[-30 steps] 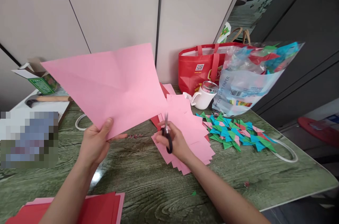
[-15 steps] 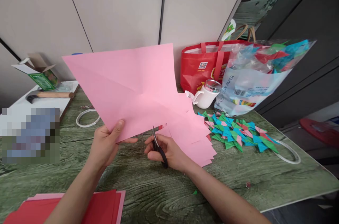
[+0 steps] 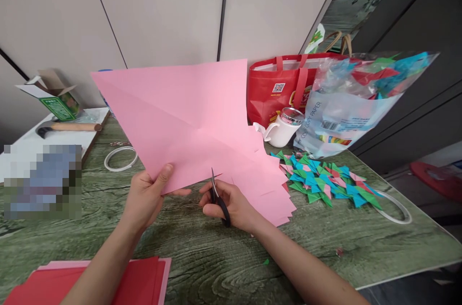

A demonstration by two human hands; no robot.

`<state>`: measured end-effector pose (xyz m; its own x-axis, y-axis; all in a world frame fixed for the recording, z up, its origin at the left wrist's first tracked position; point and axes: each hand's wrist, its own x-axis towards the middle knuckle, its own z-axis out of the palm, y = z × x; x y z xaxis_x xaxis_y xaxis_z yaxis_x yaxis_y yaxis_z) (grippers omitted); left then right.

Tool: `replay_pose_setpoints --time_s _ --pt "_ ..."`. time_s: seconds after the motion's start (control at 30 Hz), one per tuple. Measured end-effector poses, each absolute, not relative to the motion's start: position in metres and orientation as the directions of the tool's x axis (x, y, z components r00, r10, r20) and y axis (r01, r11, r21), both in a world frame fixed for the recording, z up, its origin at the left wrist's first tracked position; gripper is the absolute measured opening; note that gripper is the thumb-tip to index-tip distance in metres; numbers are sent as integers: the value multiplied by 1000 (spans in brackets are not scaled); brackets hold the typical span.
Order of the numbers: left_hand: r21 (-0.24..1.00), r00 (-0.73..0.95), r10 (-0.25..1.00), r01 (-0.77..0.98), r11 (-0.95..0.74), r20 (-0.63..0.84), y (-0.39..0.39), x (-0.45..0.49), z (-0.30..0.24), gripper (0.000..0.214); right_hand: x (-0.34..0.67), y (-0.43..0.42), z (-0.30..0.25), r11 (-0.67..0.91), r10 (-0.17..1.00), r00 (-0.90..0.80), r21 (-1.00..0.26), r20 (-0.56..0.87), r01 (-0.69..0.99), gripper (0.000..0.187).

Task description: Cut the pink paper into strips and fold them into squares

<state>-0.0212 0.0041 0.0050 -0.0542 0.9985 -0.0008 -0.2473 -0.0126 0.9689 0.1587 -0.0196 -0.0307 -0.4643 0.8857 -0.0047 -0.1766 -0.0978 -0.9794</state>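
Note:
My left hand [image 3: 149, 194] grips the lower left part of a large pink sheet of paper [image 3: 176, 112], thumb on top and fingers beneath. The sheet is held up at a tilt, with faint diagonal creases across it. In my right hand [image 3: 231, 206] is a pair of scissors [image 3: 218, 199] with black handles. Their blades point upward at the sheet's lower edge; whether they touch the paper I cannot tell. Several pink paper pieces [image 3: 267, 189] with notched edges lie on the table behind and right of the scissors, partly covered by the sheet.
Folded green, blue and pink paper pieces [image 3: 325, 180] lie at right near a tape roll [image 3: 397, 209]. Behind stand a white mug [image 3: 283, 132], a red bag [image 3: 265, 95] and a plastic bag [image 3: 335, 122]. Red paper [image 3: 140, 281] is front left; a sickle [image 3: 72, 126] lies far left.
The pink sheet has shifted slightly right and now covers more of the red bits behind it. Both hands and the scissors have moved a little right, still holding the same things.

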Motion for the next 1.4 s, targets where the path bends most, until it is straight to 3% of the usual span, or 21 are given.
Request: replay_pose_setpoints --time_s 0.2,0.63,1.4 --pt "981 -57 998 -194 1 -12 3 -22 5 32 158 -20 -32 -98 886 -464 -979 -3 -179 41" --pt "960 -72 997 -279 0 -21 3 -20 7 26 158 -20 -30 -99 892 -452 -982 -16 -160 40" --pt "967 -73 997 -253 -6 -13 1 -21 8 24 158 -21 -33 -75 895 -445 -990 -15 -118 40"
